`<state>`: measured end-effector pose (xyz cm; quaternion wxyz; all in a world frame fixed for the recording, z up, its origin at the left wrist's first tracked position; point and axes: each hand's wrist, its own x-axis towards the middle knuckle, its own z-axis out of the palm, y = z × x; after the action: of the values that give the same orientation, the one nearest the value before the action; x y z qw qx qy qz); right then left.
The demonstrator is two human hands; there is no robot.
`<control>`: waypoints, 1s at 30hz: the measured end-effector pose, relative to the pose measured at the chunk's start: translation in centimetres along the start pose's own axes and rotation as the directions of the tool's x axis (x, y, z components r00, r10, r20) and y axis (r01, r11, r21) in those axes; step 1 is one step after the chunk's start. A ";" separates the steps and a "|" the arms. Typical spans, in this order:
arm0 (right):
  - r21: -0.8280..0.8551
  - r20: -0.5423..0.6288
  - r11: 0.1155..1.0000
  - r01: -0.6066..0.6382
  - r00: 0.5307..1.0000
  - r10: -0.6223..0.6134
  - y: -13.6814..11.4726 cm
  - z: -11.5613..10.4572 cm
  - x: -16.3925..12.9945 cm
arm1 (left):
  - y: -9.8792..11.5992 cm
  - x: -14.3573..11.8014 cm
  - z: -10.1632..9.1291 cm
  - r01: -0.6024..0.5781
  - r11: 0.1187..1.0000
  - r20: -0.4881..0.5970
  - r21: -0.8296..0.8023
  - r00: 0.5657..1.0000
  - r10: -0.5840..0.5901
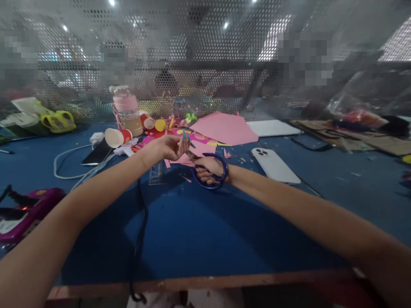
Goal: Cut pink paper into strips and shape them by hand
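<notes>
My right hand (209,167) grips scissors with large dark blue handle loops (221,177). Their short blades point up and left toward my left hand (175,147). Its fingers are pinched together, with small teal bits (184,137) at the tips; whether these are paper or something else is hard to make out. Beneath and behind both hands lie pink paper sheets (205,149). A larger pink sheet (224,127) spreads out farther back. Thin pink scraps (226,153) are scattered close to the scissors.
A white phone (276,166) lies at right. Left stand a pink-topped bottle (126,107), a tipped paper cup (118,137), a dark phone (98,152) and a white cable (58,160). A purple power strip (41,209) sits near my left forearm. A black cord (141,226) crosses the table's front edge.
</notes>
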<state>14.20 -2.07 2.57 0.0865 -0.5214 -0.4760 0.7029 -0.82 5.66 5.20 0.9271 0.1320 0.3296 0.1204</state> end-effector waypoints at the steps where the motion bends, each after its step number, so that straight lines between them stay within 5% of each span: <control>1: 0.005 0.019 1.000 -0.020 1.000 0.020 -0.1 -0.1 0.2 | -0.1 0.1 0.2 -0.017 0.999 -0.040 -0.034 0.999 0.016; 5: -0.030 0.117 0.998 -0.063 0.991 0.066 -0.5 -0.5 0.5 | 0.3 -0.7 0.3 -0.157 0.988 -0.135 0.007 0.978 0.156; 12: -0.159 0.212 0.986 0.039 0.977 -0.005 -0.1 -0.3 1.2 | 1.2 -4.0 -0.7 -0.344 0.928 -0.108 0.146 0.927 0.360; 17: -0.182 0.178 0.972 0.147 0.977 -0.114 0.6 -0.1 1.2 | 1.5 -4.5 -0.9 -0.385 0.889 -0.042 0.248 0.913 0.407; 19: -0.375 0.010 0.908 0.186 0.981 -0.196 0.6 -0.3 0.4 | 1.7 -4.2 -1.1 -0.382 0.876 -0.017 0.296 0.914 0.405; 20: -0.514 -0.115 0.841 0.170 0.958 -0.264 0.5 -0.5 0.0 | 1.8 -4.0 -1.3 -0.380 0.867 -0.006 0.321 0.915 0.403; 22: -0.719 -0.355 0.694 0.050 0.832 -0.427 0.2 -1.3 -1.0 | 1.9 -3.5 -2.0 -0.377 0.848 0.013 0.373 0.916 0.401; 27: -0.784 -0.593 0.569 -0.248 0.570 -0.569 0.2 -4.4 -2.6 | 0.9 -2.2 -4.4 -0.372 0.780 0.061 0.503 0.915 0.398; 30: -0.763 -0.646 0.519 -0.385 0.502 -0.575 0.8 -6.0 -2.7 | 0.5 -1.7 -5.5 -0.376 0.736 0.098 0.564 0.915 0.392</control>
<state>20.53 -0.69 3.69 0.0907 -0.7323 -0.6748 0.0098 -5.68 6.48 2.22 0.7946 0.4670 0.3285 0.2062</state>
